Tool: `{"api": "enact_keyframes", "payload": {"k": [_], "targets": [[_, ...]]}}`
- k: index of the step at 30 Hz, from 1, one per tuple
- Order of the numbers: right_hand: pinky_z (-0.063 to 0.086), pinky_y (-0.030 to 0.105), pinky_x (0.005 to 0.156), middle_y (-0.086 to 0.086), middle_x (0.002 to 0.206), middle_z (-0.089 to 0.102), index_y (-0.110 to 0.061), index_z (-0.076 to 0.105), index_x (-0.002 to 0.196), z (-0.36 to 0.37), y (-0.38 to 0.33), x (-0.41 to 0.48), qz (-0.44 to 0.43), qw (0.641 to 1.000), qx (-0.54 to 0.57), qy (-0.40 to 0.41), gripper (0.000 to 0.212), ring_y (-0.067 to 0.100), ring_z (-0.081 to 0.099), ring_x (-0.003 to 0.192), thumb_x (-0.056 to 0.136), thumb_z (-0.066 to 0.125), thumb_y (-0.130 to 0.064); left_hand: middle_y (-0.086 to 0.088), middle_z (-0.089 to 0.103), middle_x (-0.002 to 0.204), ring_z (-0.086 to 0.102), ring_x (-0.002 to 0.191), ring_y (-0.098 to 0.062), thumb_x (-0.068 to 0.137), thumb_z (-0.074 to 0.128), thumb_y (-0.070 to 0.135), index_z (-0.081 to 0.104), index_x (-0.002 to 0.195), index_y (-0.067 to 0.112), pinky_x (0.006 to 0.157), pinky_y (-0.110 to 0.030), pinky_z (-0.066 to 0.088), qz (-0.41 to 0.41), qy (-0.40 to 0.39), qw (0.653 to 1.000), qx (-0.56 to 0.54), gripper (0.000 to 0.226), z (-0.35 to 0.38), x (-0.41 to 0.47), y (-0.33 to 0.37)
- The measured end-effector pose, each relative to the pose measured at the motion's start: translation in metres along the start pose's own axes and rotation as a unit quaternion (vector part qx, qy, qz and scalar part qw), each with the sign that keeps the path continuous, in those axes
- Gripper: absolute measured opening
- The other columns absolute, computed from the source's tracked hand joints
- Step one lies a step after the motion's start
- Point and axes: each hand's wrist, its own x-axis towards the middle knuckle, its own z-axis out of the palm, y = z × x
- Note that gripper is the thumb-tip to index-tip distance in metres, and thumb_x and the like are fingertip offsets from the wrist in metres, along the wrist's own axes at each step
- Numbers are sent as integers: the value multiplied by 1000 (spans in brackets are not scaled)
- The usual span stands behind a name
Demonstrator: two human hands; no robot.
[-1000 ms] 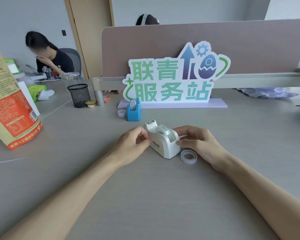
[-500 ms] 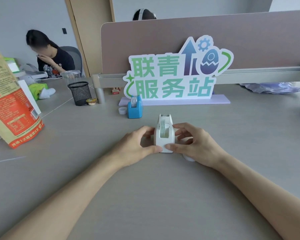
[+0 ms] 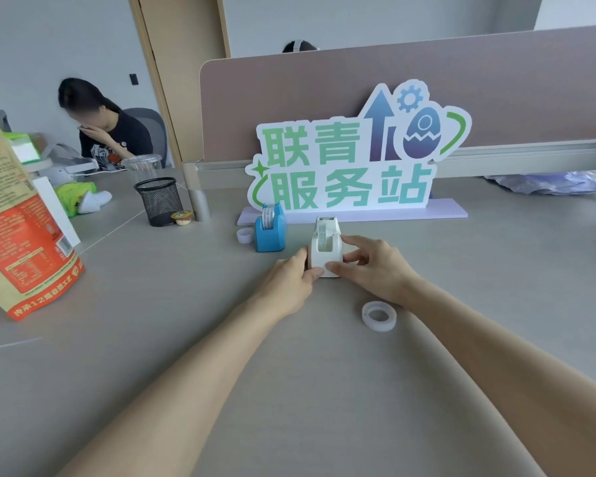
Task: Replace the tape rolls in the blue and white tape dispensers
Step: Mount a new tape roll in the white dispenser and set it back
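Note:
The white tape dispenser (image 3: 326,247) stands on the grey desk with a tape roll seated in it, its cutter end pointing away from me. My left hand (image 3: 289,282) grips its left side and my right hand (image 3: 372,266) grips its right side. Just to its left stands the blue tape dispenser (image 3: 270,228), also with a roll in it. A loose tape roll (image 3: 379,316) lies flat on the desk near my right wrist. Another small roll (image 3: 245,234) lies left of the blue dispenser.
A large green-and-white sign (image 3: 355,163) on a lilac base stands behind the dispensers against the desk divider (image 3: 324,84). A black mesh pen cup (image 3: 159,200) and a small pudding cup (image 3: 181,217) sit at the left. A big snack bag (image 3: 18,228) stands far left. A person sits at the back left.
Both hands have pushed the white dispenser away from me, up beside the blue one. The loose roll that my right hand covered now lies in plain sight.

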Motion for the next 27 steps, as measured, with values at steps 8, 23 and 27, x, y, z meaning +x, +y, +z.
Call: {"api": "enact_keyframes", "payload": {"k": [8,23,27], "targets": [[45,45,97,-13,99,71,-25,70,97,10,7,39,15,995,-96,24,39,18,63,101,81,57,-58,-14,61,118,59,102,-35,99,41,36,45,122,17,84,-40,50,-65,3,997,50,30,12,45,-1],[37,33,60,19,65,52,4,52,72,-6,-3,-19,-32,996,-68,49,46,26,38,62,94,50,-37,-18,45,144,46,128,-34,102,26,28,37,137,9,99,-40,39,-75,-17,986,151,41,7,16,15],[34,22,57,-4,52,40,-11,37,64,-19,-15,-83,-76,992,-101,5,51,13,32,57,99,39,-47,-2,20,162,18,149,-18,103,22,30,26,150,15,119,-33,15,-2,-43,985,166,50,8,-19,13]]}}
